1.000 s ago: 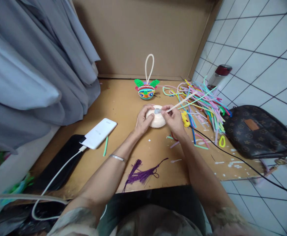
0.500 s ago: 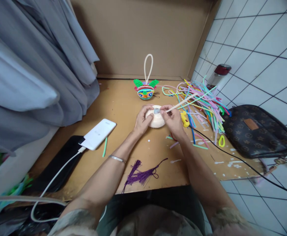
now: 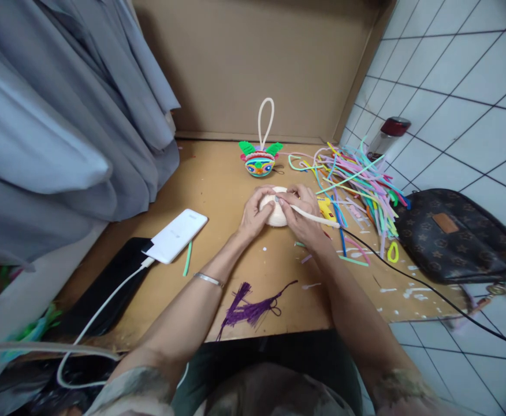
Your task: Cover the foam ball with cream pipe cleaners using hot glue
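Note:
A round, cream-coloured ball [image 3: 276, 217], wound with fuzzy strands, sits between both hands above the middle of the table. My left hand [image 3: 253, 212] is closed around its left side, thumb on top. On the other side, my right hand [image 3: 304, 215] pinches a cream pipe cleaner [image 3: 317, 218] against the top of the ball. The pipe cleaner's loose end sticks out to the right, over the hand. A small greyish patch shows on the ball near the thumbs. Just behind stands a colourful lion-head ornament [image 3: 260, 164] with green ears and a cream loop.
Many coloured pipe cleaners [image 3: 357, 179] lie heaped at the right, beside a yellow glue gun [image 3: 326, 210] with a black cable. A brown handbag [image 3: 461, 248] and a bottle [image 3: 389, 136] stand beyond. Purple tassels [image 3: 250, 312] lie in front; a white power bank [image 3: 177, 236] lies left.
The pipe cleaner's loose end has swung down, from pointing up and right to lying over my right hand. My right fingers have shifted left over the top of the ball.

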### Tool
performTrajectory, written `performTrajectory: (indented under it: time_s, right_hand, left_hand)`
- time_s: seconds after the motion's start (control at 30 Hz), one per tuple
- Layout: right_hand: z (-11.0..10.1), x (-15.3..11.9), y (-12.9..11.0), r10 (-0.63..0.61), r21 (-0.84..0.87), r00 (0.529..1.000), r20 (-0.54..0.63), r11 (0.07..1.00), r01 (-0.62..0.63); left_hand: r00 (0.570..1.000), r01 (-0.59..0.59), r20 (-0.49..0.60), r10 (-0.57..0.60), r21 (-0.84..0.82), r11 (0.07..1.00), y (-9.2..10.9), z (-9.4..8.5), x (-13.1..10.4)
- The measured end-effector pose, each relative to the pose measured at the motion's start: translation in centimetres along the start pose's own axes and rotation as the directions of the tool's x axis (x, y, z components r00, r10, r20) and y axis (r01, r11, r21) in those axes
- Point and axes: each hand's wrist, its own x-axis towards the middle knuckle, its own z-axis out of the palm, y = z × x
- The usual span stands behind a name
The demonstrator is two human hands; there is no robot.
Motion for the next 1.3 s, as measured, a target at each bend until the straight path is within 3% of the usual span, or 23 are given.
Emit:
performTrajectory:
  time_s: [0.33, 0.77, 1.07, 1.3]
  right_hand:
    - [-0.3, 0.4, 0.8, -0.112, -0.135, 0.993, 0.026, 0.984, 0.114]
    - [-0.7, 0.5, 0.3, -0.081, -0.111, 0.994, 0.068, 0.990, 0.088]
    - [0.7, 0.5, 1.1, 0.020, 0.081, 0.999, -0.035, 0.997, -0.017]
    - [0.4, 0.3, 1.2, 0.042, 0.173, 0.999, 0.008, 0.984, -0.043]
  left_hand:
    - [1.000, -0.024, 0.015, 0.024, 0.042, 0.999, 0.2, 0.0, 0.1]
    - [0.999, -0.031, 0.027, 0.030, 0.029, 0.999, -0.3, 0.3, -0.1]
    - [1.000, -0.020, 0.019, 0.022, -0.069, 0.997, -0.9, 0.5, -0.3]
    - [1.000, -0.007, -0.001, 0.007, -0.084, 0.996, -1.0, 0.5, -0.2]
